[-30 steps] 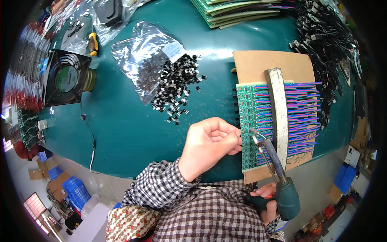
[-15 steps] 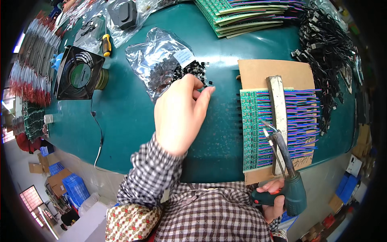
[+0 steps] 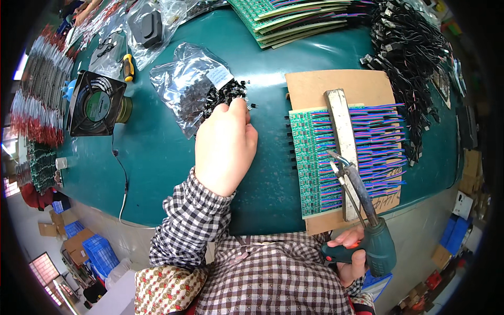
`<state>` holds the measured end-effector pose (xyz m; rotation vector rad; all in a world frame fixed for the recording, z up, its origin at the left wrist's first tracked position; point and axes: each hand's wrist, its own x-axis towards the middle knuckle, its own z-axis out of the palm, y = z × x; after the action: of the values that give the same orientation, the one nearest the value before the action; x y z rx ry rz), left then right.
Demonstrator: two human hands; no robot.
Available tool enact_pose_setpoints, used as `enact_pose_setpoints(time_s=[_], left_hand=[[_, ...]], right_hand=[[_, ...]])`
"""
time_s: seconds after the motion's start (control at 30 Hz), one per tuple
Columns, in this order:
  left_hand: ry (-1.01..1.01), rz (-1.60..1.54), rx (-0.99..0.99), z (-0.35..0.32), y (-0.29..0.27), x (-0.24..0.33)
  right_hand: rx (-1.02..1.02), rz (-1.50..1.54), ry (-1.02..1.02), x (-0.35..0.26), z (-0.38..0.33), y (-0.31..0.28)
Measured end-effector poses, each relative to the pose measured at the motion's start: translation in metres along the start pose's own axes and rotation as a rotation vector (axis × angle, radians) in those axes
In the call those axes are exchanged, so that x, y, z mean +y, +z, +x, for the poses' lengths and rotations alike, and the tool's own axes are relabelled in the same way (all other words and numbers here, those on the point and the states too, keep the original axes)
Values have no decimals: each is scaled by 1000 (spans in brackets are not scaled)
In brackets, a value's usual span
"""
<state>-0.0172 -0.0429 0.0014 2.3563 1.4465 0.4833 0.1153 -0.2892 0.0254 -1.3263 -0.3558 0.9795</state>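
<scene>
My left hand (image 3: 224,149) reaches to the heap of small black connectors (image 3: 227,94) spilling from a clear plastic bag (image 3: 176,73). Its fingers are bent together with the thumb close beside them; whatever they pinch is hidden. My right hand (image 3: 353,254) is wrapped round the handle of a dark green soldering gun (image 3: 380,249). The gun's tip and thin feed tube point up and left over a panel of green circuit boards (image 3: 310,173) with bundles of coloured wires. A worn metal bar (image 3: 337,113) lies across the wires, on a cardboard sheet (image 3: 336,84).
A black fan (image 3: 97,104) with a trailing cord stands at the left, near a yellow screwdriver (image 3: 128,68). Behind the panel are stacked circuit boards (image 3: 294,23). Black cables (image 3: 407,58) heap at the far right, and red-tipped wire bundles (image 3: 42,89) at the far left.
The view has shifted, so the table items sit further left. My left hand's thumb has drawn in toward the fingers at the connectors. My right hand keeps hold of the soldering gun.
</scene>
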Motion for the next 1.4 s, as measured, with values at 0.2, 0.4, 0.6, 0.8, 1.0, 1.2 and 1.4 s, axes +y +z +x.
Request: enact_pose_setpoints(time_s=[0.2,0.4,0.6,0.8,1.0,1.2,1.4], left_hand=[[-85,-357,-48,-11,-9,3],[-251,-1460,-276,-55,-23,29],[82,-1477,-349,-76,-1,44],[379,-1259,-245,-79,4,41],[159,-1373,-270,-88,1,47],[-74,-1357,-628,-86,-17,47],[-176,-1300,-613,-87,-21,44]], right_hand=[[6,26,-32,2,0,1],[17,197,-7,-5,6,15],[-75,-36,64,-21,30,43],[-26,-115,99,-23,33,50],[-32,-185,100,-25,31,51],[-44,-219,46,-23,27,53],[-30,-312,28,-22,23,50]])
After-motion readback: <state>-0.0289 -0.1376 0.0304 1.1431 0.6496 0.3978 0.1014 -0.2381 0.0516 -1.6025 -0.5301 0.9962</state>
